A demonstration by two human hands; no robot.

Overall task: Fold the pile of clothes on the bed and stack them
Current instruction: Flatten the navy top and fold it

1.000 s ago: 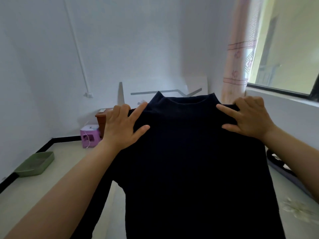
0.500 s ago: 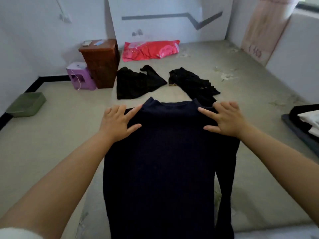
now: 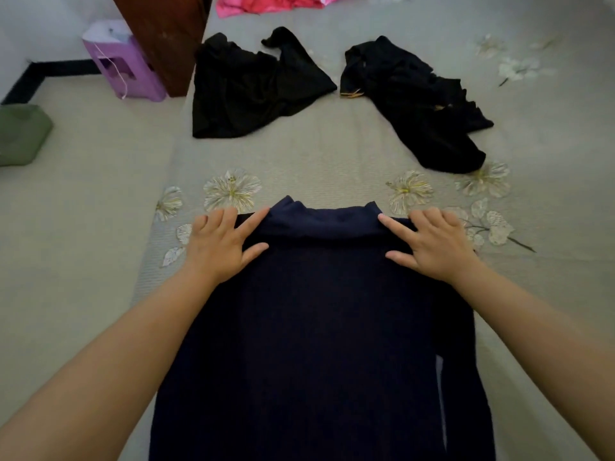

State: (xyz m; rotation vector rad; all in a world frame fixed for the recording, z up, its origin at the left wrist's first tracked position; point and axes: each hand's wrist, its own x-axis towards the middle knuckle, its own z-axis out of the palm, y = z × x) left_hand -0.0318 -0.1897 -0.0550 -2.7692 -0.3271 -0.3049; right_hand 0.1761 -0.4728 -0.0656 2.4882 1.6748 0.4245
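my left hand (image 3: 222,242) holds the left shoulder of the dark blue top (image 3: 312,327). my pointing finger and thumb lie out straight on the cloth, and my other fingers curl over the shoulder edge, so i think i am gripping it there. my right hand (image 3: 432,247) does the same on the right shoulder. the top is spread out on the bed (image 3: 332,161) right in front of me, with its neck pointing away from me.

here is what could go wrong. going from the left, if i let go of the left shoulder first, that side could slide and bunch up, and then the fold would be crooked. in the middle, the body of the top could keep wrinkles if i do not smooth it flat. on the right, a sleeve lies down along the side with a little gap, and it could get tucked under and make a lump.

farther up the bed lie two black clothes, one on the left (image 3: 246,91) and one on the right (image 3: 422,104), not folded yet. they could get mixed in if i push the top too far.

i see no words or labels i can read.
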